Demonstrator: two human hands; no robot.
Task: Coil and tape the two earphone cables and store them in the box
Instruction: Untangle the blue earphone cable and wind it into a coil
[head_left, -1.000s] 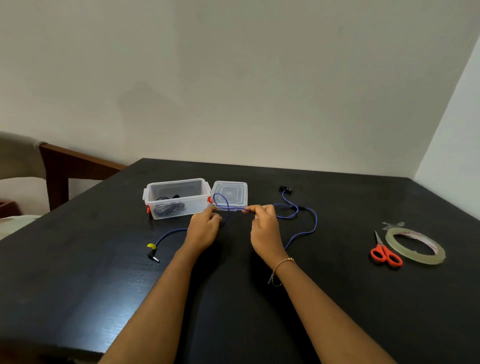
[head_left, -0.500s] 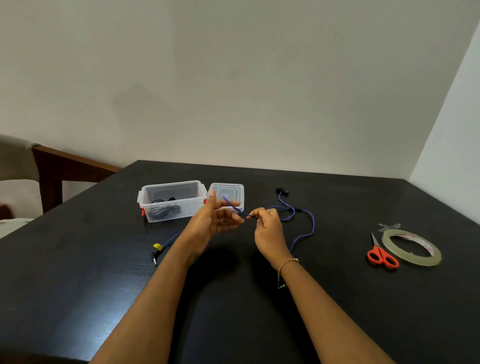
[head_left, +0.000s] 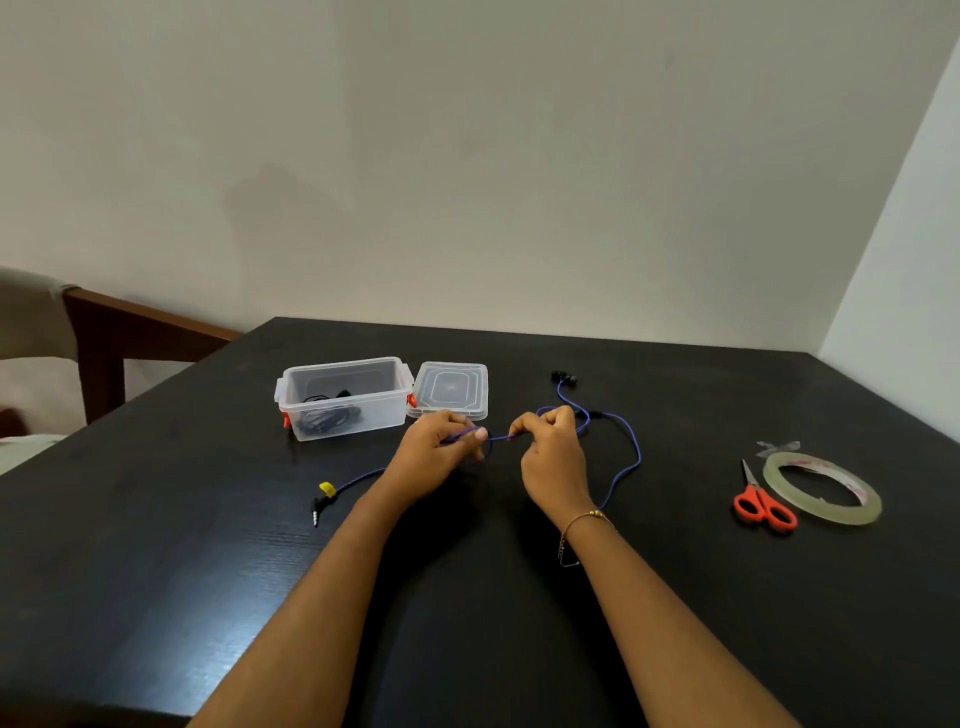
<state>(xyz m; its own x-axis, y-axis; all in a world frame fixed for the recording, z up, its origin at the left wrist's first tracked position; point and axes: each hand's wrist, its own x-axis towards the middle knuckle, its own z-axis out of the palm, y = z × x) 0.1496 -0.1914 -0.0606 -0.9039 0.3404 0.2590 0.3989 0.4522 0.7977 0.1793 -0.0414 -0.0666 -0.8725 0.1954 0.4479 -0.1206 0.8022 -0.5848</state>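
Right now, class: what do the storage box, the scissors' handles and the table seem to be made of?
Storage box: clear plastic, apparently; the dark cable inside shows through its wall. Scissors' handles: smooth orange-red, probably plastic. Table: black, with fine straight grain lines, so likely wood or wood-look laminate.

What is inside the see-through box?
A black earphone cable lies bundled on the bottom of the clear box. Whether tape holds it cannot be seen through the cloudy wall.

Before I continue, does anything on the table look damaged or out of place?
Nothing stands out. The lid lies beside the open box, and the scissors and tape roll lie undisturbed.
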